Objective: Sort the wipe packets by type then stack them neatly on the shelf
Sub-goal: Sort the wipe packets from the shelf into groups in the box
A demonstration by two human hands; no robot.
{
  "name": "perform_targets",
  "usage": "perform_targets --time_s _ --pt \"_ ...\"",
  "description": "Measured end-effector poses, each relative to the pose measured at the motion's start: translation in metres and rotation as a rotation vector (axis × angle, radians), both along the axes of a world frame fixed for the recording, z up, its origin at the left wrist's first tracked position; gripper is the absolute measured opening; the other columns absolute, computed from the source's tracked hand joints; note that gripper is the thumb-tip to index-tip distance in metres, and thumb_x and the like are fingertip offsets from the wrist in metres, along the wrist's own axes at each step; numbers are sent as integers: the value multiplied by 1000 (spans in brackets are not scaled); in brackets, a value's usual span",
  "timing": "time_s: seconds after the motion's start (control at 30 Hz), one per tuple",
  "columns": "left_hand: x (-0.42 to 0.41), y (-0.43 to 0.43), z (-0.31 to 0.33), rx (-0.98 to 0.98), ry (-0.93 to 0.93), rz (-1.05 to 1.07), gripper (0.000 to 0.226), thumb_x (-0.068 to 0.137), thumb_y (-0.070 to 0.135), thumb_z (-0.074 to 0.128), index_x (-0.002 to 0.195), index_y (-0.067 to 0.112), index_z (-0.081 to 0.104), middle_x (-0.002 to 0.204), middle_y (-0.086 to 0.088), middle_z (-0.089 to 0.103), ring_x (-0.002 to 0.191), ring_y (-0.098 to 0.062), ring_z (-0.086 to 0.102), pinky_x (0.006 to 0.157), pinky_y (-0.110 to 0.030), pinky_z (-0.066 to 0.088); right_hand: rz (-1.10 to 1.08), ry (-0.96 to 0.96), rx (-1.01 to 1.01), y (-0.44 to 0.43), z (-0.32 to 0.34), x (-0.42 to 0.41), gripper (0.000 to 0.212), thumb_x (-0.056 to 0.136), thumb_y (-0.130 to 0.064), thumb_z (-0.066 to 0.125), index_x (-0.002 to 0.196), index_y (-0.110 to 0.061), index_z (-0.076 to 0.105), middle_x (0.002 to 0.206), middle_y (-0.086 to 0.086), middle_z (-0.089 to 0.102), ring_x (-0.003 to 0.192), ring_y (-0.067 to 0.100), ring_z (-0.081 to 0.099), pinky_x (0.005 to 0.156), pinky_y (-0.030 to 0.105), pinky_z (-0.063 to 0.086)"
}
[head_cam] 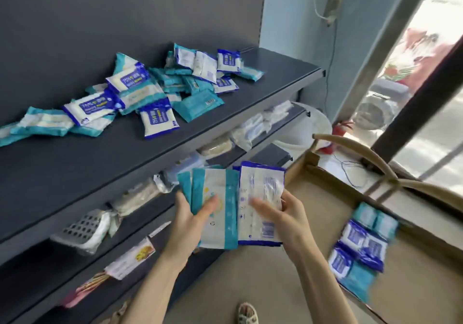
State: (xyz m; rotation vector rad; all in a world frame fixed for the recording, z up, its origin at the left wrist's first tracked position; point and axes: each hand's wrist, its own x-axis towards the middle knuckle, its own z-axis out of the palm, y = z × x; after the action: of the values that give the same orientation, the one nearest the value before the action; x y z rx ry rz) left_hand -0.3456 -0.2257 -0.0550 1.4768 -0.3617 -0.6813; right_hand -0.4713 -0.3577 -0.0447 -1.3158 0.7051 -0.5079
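Shelf (160, 153) carries a mixed heap (140, 93); left hand (190, 221) grips teal packets (215, 206), right hand (283, 213) grips blue packet (263, 198), apparently separating types.

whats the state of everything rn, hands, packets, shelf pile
left hand, gripping the teal packets
right hand, gripping the blue-edged packets
teal packets, held, fanned, off the shelf
blue-edged packets, held beside the teal ones, count unclear
shelf pile, teal and blue mixed, loose heap, unstacked
lower-right packets, lying flat, both colours, blurred
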Motion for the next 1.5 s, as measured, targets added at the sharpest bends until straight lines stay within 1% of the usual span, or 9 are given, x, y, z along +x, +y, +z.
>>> perform_targets --time_s 0.2,0.27,0.4,0.53,0.67,0.83,1.03,1.3,1.5 --pt "-76 -54 -12 33 35 -343 41 84 37 62 120 34 43 111 5 68 99 -10 67 84 -35 55 -209 7 70 -19 -10 -106 29 81 -21 68 107 -17 55 94 5 74 83 25 72 64 34 59" --pt "-110 -76 -20 49 60 -452 39 85 35 62 120 34 43 111 5 68 98 -10 67 79 -31 57 -290 32 142 -29 -19 -148 27 84 -20 67 109 -19 54 95 4 74 84 24 72 66 35 60" --pt "-185 -117 -43 102 112 -594 40 89 33 59 125 29 41 115 3 66 101 -11 66 85 -36 55 -402 19 212 -48 -41 -229 25 89 -19 61 113 -15 54 101 10 72 89 27 71 65 31 58" --pt "-259 -153 -65 147 138 -626 31 93 23 55 121 20 43 105 3 66 82 0 68 61 -16 53 -495 38 236 -69 -67 -298 28 92 -22 56 117 -12 50 103 11 70 89 27 70 64 30 57" --pt "-300 -184 -85 195 113 -643 34 90 26 58 119 16 43 102 1 65 79 1 68 60 -15 51 -559 94 271 -94 -85 -340 34 91 -21 60 119 -10 44 107 15 68 88 29 70 64 32 59" --pt "-310 -232 -102 257 143 -656 30 89 22 60 112 14 41 102 -1 62 77 0 67 60 -16 52 -604 136 314 -137 -105 -355 34 88 -17 64 115 -12 44 107 13 67 86 26 71 64 34 60" --pt "-290 -308 -143 354 146 -695 16 93 21 57 103 20 44 107 -3 63 92 -11 65 67 -20 54 -639 150 401 -206 -142 -339 33 89 -19 63 116 -14 46 108 9 68 89 23 71 68 35 60" --pt "-259 -425 -209 534 159 -736 27 88 24 65 108 19 47 108 0 64 94 -14 66 75 -29 57 -775 208 463 -310 -215 -306 21 92 -15 60 110 -9 49 107 9 67 92 20 70 71 36 59" --pt "-258 -493 -289 612 127 -742 25 89 20 64 108 17 47 101 6 62 85 -2 62 62 -15 52 -816 375 434 -371 -301 -297 19 90 -16 64 103 -16 51 104 2 66 93 13 67 72 29 57"
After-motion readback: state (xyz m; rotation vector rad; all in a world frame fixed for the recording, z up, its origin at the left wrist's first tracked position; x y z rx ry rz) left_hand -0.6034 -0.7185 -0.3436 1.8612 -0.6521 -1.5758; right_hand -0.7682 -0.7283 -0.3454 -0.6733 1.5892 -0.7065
